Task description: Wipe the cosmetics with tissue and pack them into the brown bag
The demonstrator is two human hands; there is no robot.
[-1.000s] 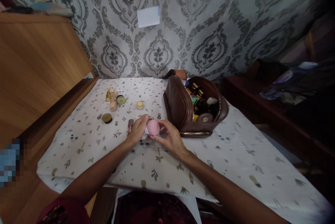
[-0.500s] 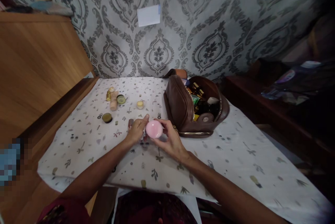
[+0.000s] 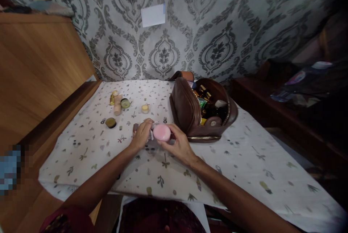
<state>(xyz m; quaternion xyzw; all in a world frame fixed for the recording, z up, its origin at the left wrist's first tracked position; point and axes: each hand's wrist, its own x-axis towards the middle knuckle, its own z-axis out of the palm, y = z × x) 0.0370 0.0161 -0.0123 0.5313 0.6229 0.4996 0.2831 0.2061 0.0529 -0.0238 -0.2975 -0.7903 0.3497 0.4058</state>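
A round pink container, glossy on its upper face, is tilted up over the table's near middle. My right hand grips it from the right, thumb below and fingers along the top. On its left side, my left hand is closed on a pale crumpled cloth, which touches or nearly touches the container's edge. Whether it is fabric or tissue I cannot tell. Partly hidden behind my left hand lies a small brownish-pink tube.
An open brown leather bag full of cosmetics stands right of my hands. On the patterned tablecloth, to the left, lie a beige tube, a gold-capped bottle, a green-topped jar, a dark-rimmed jar and a yellow-topped jar.
The pink container has tilted and shifted slightly right. My left hand has turned, its thumb no longer sticking up, and the pale cloth now shows beside the container.
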